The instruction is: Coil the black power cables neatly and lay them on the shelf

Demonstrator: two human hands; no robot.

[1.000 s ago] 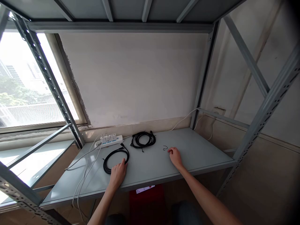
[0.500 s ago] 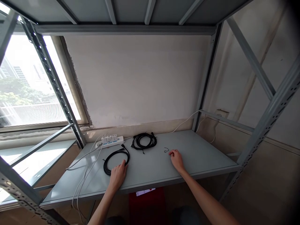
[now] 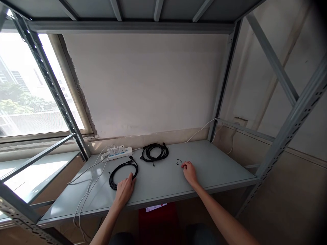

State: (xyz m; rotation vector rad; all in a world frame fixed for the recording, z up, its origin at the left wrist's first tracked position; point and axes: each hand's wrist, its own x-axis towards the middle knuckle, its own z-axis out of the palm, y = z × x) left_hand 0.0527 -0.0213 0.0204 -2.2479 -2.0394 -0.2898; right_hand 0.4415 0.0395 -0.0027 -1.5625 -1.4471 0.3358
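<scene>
My left hand (image 3: 124,190) is closed on the near right side of a coiled black cable (image 3: 111,178), which lies flat on the grey shelf (image 3: 158,183). The fingers are curled and partly hide the cable. My right hand (image 3: 189,173) rests on the shelf with its fingers curled in, and nothing shows between them. Just beyond its fingertips, apart from them, lies a thin, bent black piece (image 3: 179,162) that looks like a wire tie. A second, thicker coil of black cable (image 3: 154,158) lies farther back, between the two hands.
A white power strip (image 3: 117,154) with plugs stands at the back left. White cords (image 3: 88,194) hang over the front edge. Metal posts (image 3: 226,80) and an upper shelf (image 3: 133,26) frame the space. A window (image 3: 38,88) is at left; a red object (image 3: 158,224) is below.
The whole view has shifted slightly, with things appearing a little farther left. Both hands keep about the same places relative to the cables and the thin black piece.
</scene>
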